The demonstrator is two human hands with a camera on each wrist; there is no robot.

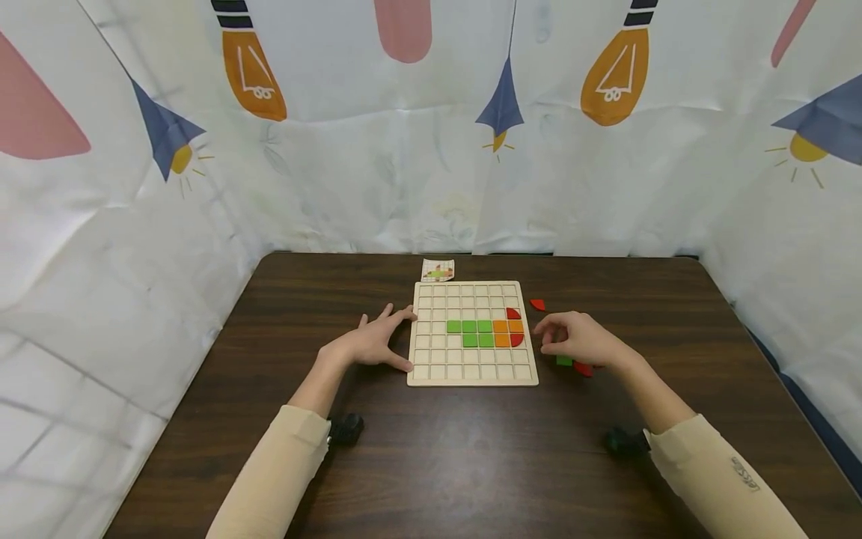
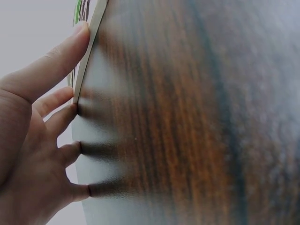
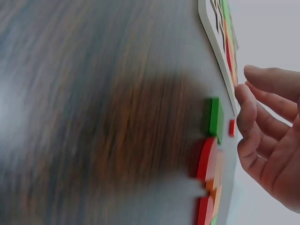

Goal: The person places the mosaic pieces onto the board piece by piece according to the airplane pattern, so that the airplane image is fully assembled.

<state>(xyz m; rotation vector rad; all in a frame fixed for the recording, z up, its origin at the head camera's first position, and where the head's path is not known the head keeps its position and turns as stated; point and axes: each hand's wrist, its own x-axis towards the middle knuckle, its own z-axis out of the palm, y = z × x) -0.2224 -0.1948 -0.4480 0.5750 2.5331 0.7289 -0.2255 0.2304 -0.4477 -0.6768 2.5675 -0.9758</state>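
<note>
A pale wooden grid board lies on the table. Green square tiles, orange square tiles and two red rounded pieces sit in its cells. My left hand touches the board's left edge with spread thumb and fingers; in the left wrist view the thumb rests at the rim. Just off the right edge hovers my right hand, fingers loosely bent, with nothing visible between them. Below it lie a loose green tile and red rounded pieces, partly hidden by the hand in the head view.
Behind the board lies a small card with a coloured grid picture. A single red piece lies by the board's upper right. Some orange pieces show among the loose ones. A printed white curtain hangs around the dark wooden table.
</note>
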